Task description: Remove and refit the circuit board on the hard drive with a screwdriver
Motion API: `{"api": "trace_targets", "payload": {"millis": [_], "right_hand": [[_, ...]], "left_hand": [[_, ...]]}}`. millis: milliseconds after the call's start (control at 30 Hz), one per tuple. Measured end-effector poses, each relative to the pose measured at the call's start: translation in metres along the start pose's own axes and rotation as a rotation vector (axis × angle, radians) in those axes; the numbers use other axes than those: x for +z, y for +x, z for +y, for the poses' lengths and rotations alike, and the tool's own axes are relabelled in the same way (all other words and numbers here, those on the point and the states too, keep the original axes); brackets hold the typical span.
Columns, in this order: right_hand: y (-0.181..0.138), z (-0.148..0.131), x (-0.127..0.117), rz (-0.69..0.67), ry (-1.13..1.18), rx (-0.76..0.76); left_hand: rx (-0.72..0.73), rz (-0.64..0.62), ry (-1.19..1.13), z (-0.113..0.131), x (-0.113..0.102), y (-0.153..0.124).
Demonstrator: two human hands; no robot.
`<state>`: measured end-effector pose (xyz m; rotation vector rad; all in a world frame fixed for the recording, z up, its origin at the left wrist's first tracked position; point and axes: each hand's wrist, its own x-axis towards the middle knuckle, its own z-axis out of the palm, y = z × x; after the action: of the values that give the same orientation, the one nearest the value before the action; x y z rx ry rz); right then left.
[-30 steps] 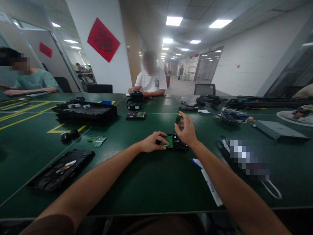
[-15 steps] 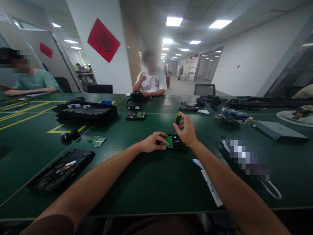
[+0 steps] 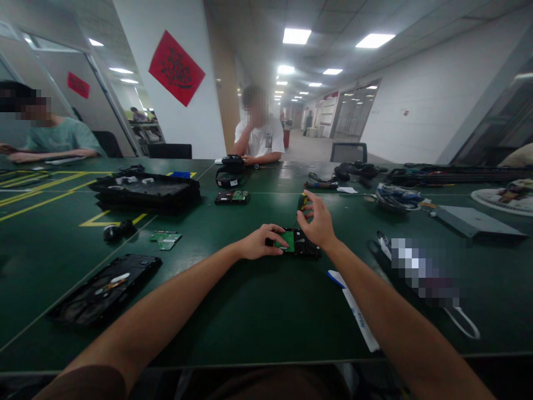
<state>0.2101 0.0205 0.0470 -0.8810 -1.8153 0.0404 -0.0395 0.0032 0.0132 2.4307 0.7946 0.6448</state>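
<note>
A black hard drive [image 3: 307, 244] with a green circuit board [image 3: 288, 240] on its upper face lies flat on the table in front of me. My left hand [image 3: 263, 242] grips the drive's left end, thumb along the near edge and fingers over the board. Above the drive, my right hand [image 3: 318, 221] holds a screwdriver [image 3: 302, 202] with a yellow and black handle between thumb and fingers. The screwdriver stands nearly upright, its thin shaft pointing down at the board. Its exact contact point is too small to make out.
Left lie a black casing [image 3: 108, 289], a loose green board [image 3: 166, 240] and stacked black trays [image 3: 145, 191]. Another drive [image 3: 232, 197] sits ahead. A white-and-blue strip [image 3: 358, 314], a grey metal box [image 3: 478, 222] and bundled cables [image 3: 397, 195] are right. A person [image 3: 258, 133] sits opposite.
The screwdriver handle has turned slightly in my right hand, while my left hand and the drive stay put. Across the table, the person's raised hand has moved up toward the head.
</note>
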Motion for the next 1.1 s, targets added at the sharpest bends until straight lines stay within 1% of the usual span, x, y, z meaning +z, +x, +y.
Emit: {"api": "trace_targets", "payload": {"millis": [367,567,833,1100], "right_hand": [[0.0,0.0023,0.0004,0.001,0.001,0.014],[-0.0006,0.0048,0.0012,0.033,-0.03,0.023],[0.0004,-0.0006,-0.0003,0.022,-0.012,0.003],[0.0004,0.0001,-0.0003,0.013,-0.002,0.002]], "left_hand": [[-0.01,0.004,0.006,0.0033,-0.0008,-0.0017],[-0.002,0.003,0.008,0.0046,-0.0016,-0.0025],[-0.003,0.006,0.008,0.0023,-0.0008,-0.0016],[-0.005,0.004,0.001,0.0001,0.0003,-0.0012]]}}
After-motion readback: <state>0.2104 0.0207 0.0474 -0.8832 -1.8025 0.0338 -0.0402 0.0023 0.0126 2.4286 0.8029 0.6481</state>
